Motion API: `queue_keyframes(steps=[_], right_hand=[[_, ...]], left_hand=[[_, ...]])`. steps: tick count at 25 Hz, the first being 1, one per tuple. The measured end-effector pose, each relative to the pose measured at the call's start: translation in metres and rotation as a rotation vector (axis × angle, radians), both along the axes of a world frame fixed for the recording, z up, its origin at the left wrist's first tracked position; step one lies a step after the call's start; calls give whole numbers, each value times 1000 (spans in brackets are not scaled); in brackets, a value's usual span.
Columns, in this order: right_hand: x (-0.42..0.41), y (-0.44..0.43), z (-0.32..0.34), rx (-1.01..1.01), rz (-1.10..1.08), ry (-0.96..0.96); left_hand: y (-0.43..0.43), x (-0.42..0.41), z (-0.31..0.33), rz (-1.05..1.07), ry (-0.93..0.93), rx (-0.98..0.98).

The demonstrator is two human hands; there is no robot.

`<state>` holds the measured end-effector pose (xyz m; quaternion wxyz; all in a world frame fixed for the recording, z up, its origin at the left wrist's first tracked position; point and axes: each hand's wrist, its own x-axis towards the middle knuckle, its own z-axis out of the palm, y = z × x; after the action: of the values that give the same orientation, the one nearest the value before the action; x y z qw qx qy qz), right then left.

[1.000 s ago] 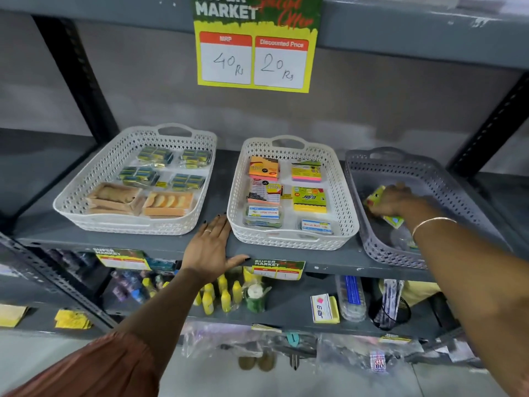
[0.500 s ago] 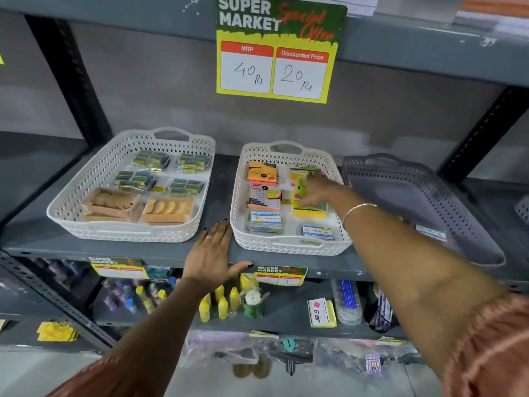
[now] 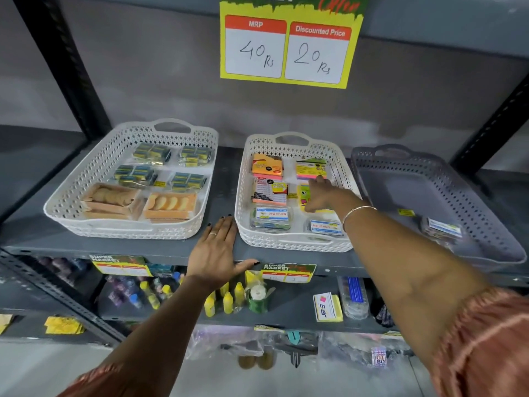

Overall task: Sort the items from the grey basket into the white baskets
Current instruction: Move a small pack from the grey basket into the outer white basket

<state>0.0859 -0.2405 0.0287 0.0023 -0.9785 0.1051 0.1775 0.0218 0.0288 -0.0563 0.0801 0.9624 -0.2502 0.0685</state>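
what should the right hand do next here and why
Probably let go and swing back to the grey basket. The right hand rests on the yellow pad already lying in the middle white basket, and one clear labelled box is left in the grey one.

Scene is evenly and softly lit; only faint shadows are cast. Wide-angle distortion is seen at the edges, where shelf uprights [image 3: 60,61] are bent. Lower shelf items are rendered dim, slightly blurred.
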Motion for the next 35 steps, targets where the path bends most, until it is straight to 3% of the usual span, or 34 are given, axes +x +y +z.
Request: queue_keyframes(steps=[4,8,10,12,16,24,29,32,35], right_hand=[[-17,-5,13,88,-42,-223],[-45,-40,38,-41,-305,-463],[-69,-65,47,-117,-462,-409],[-95,-86,50,-110,-528,-236],[-127,-95,54,-180,-455,150],[-128,-104,24,-256,-362,221],[-134,-104,33,-204,-390,98],[-136,-121,14,-186,-472,138],[-136,-128,5,-228,-372,101]], left_hand=[[0,-1,1,8,10,-2],[1,-3,4,10,22,7],[0,-4,4,10,12,13],[0,-4,4,7,17,10],[1,-4,6,6,30,2],[2,-5,7,11,35,3],[2,-4,7,8,29,3],[2,-4,6,6,28,2],[2,-2,3,3,25,-5]])
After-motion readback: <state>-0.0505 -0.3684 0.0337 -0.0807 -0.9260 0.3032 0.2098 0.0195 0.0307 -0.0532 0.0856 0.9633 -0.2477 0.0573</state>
